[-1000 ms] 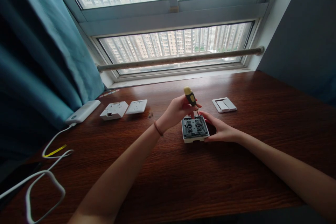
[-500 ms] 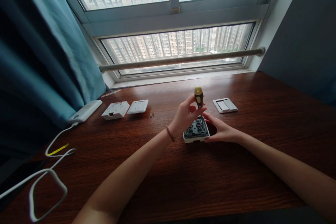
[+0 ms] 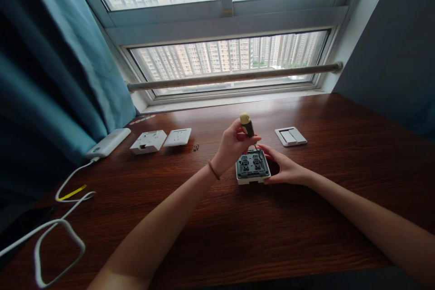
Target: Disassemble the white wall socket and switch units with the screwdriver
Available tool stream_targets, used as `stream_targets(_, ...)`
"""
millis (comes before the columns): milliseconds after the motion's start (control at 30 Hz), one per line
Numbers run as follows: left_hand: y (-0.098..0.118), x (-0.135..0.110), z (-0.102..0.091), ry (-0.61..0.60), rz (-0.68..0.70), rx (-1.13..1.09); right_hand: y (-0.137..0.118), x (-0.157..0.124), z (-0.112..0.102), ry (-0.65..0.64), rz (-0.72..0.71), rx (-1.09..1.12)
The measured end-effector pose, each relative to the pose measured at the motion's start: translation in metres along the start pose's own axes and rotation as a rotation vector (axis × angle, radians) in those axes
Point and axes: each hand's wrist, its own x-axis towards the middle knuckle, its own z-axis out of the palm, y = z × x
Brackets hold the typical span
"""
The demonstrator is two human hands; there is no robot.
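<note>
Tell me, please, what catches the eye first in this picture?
In the middle of the table, the left hand holds a yellow-and-black screwdriver, tip down, over an opened switch base, which the right hand grips at its side. White plates and screws lie to the left, a switch cover to the right.

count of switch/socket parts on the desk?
4: white box and faceplate at left; rocker cover at right; open module in the middle, right hand holding its side, left hand working a screwdriver on it. None appears hidden.
</note>
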Motion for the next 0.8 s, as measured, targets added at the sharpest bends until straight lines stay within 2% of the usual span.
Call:
stream_targets(300, -0.005, -0.011, 0.019, 0.17, 0.054, 0.213, -0.013, 0.004, 0.001, -0.023, -0.063, 0.019)
stream_targets(500, -0.005, -0.014, 0.018, 0.261, 0.106, 0.319, -0.014, 0.004, 0.001, -0.034, -0.062, 0.024)
stream_targets(800, 0.001, -0.004, 0.004, -0.007, 0.086, 0.307, -0.003, 0.0, 0.0, 0.002, -0.022, -0.021)
